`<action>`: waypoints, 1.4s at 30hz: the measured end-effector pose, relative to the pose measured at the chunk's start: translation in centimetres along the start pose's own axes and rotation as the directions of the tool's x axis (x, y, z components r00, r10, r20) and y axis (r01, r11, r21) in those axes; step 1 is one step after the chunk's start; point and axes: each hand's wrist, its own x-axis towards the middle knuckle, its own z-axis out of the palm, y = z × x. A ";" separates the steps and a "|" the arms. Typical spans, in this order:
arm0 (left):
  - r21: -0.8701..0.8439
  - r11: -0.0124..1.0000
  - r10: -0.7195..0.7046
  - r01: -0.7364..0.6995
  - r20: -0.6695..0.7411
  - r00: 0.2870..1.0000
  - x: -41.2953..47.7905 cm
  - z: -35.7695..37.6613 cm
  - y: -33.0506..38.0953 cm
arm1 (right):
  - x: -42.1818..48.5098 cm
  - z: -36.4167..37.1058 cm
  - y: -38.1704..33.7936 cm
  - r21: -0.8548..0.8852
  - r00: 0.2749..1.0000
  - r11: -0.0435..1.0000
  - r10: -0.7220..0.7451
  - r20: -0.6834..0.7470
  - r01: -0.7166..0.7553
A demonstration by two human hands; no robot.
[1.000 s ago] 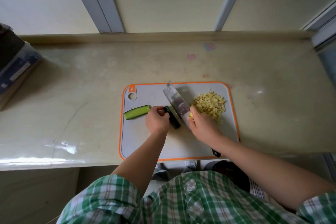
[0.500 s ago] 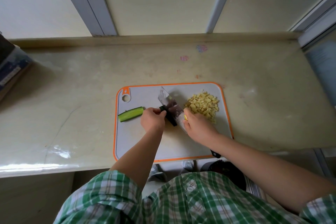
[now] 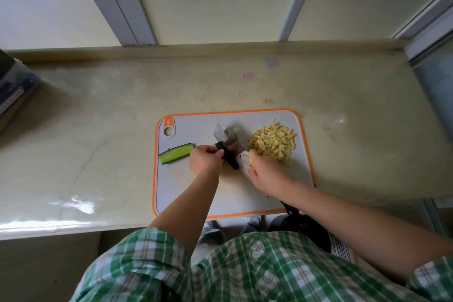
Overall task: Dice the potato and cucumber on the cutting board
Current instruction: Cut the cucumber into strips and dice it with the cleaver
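Cleaver [image 3: 229, 141] tip back from cutting board [image 3: 196, 193] rim. My left hand [image 3: 206, 159] pinches cucumber piece [image 3: 229, 160]; right hand [image 3: 264, 171] grips cleaver. One cucumber half [image 3: 175, 153], one diced potato pile [image 3: 273, 143].

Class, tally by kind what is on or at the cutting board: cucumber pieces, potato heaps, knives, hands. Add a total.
Cucumber: 2, free cucumber piece, dark cucumber piece
Potato: 1, diced potato heap
Knives: 1, knife
Hands: 2, left hand, right hand
Total: 6
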 end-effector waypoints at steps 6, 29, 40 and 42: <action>-0.105 0.993 -0.039 0.044 0.051 0.998 0.0 -0.4 0.0 | 1.3 3.3 -0.3 0.022 0.993 0.999 0.032 -0.111 -0.030; -0.128 0.990 -0.062 0.065 0.026 0.998 0.1 0.0 -0.4 | 0.6 -1.6 0.0 -0.029 0.998 0.999 -0.037 -0.058 0.035; -0.132 0.989 -0.069 0.070 0.010 0.998 0.1 0.2 -0.6 | 0.2 -1.9 -0.1 -0.040 0.999 0.999 -0.030 -0.037 0.029; -0.136 0.988 -0.075 0.076 0.010 0.997 0.1 0.2 -0.6 | 0.2 -1.9 -0.1 -0.039 0.999 0.999 -0.028 -0.039 0.027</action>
